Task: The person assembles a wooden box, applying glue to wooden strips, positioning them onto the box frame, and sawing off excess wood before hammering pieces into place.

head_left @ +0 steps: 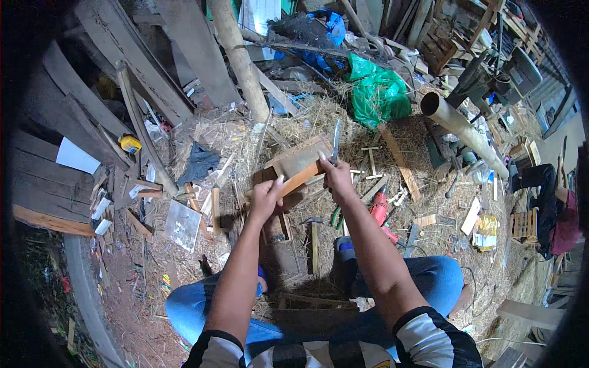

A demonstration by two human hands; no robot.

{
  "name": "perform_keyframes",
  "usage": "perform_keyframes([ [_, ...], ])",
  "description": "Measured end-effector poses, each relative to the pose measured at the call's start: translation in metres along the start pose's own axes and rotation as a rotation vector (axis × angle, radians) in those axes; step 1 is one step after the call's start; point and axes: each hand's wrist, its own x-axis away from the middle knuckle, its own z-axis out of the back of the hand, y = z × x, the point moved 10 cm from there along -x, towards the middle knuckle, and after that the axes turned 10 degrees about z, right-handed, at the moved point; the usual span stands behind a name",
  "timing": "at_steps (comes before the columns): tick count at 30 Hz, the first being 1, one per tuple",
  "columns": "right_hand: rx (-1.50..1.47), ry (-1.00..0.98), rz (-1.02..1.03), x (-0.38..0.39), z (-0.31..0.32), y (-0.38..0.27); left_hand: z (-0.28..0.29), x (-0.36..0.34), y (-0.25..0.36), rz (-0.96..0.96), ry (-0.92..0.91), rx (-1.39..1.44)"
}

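Note:
My left hand (265,197) is closed round the near left end of a reddish-brown wooden strip (300,178). The strip slants up to the right, where my right hand (338,179) meets its far end. A knife (336,140) rises from my right fist, its grey blade pointing away from me. Whether the right fingers also grip the strip is hidden. Just beyond the strip is a pale wooden block (302,158), partly covered by my hands. A hammer (314,242) lies on the ground between my legs, beside a small wooden frame (277,229).
A red power tool (380,210) and green-handled pliers (335,216) lie to the right. Beyond are a green plastic sheet (377,92), a wooden post (239,61) and a long pipe (463,132). Straw and wood scraps litter the ground. Another person (561,221) sits far right.

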Motion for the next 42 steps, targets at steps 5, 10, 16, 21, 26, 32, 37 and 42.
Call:
perform_keyframes([
  [5, -0.096, 0.037, -0.013, 0.018, 0.004, 0.003, 0.033, 0.016, 0.023, 0.119, 0.198, 0.296],
  [10, -0.255, 0.179, 0.013, 0.059, -0.01, -0.024, 0.049, 0.04, 0.054, -0.044, 0.193, 0.86],
  [16, -0.276, 0.173, 0.031, 0.086, -0.019, -0.035, 0.048, 0.058, 0.064, -0.139, 0.119, 0.921],
  [21, -0.27, 0.144, 0.038, 0.106, -0.03, -0.038, 0.046, 0.067, 0.062, -0.131, 0.141, 0.906],
  [26, -0.325, 0.095, 0.036, 0.115, -0.036, -0.042, 0.023, 0.077, 0.069, -0.115, 0.12, 0.788],
  [32, -0.278, 0.123, 0.066, 0.108, -0.025, -0.045, 0.013, 0.079, 0.071, -0.108, 0.08, 0.78],
  [37, -0.19, 0.171, 0.104, 0.091, -0.004, -0.041, 0.03, 0.063, 0.044, -0.045, 0.087, 0.869],
  [42, 0.004, 0.187, -0.007, 0.062, 0.023, 0.008, 0.043, 0.045, -0.001, 0.017, 0.237, 0.939],
])
